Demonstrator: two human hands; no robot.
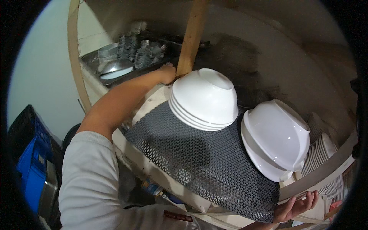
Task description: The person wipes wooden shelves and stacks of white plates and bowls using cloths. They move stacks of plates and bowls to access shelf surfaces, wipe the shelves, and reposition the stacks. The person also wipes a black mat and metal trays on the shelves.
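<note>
My left hand (168, 73) reaches past the wooden post (190, 43), at the edge of a dark metal tray; its fingers are partly hidden, and whether they hold anything is unclear. To its right, a stack of round white bowls (204, 97) rests upside down on a grey perforated mat (184, 149). Further right, larger white bowls (276, 138) are stacked upside down and tilted. My right hand (296, 207) is low at the right, palm partly up and fingers loosely curled, beside the mat's corner and beneath a shelf edge. Nothing shows in it.
At the back left, a metal tray (107, 83) holds stacked small metal cups (143, 53) and a shiny metal bowl (116, 66). Stacked white plates (317, 153) stand behind the shelf rail (325, 172) at right. A blue container (31, 169) is at the lower left.
</note>
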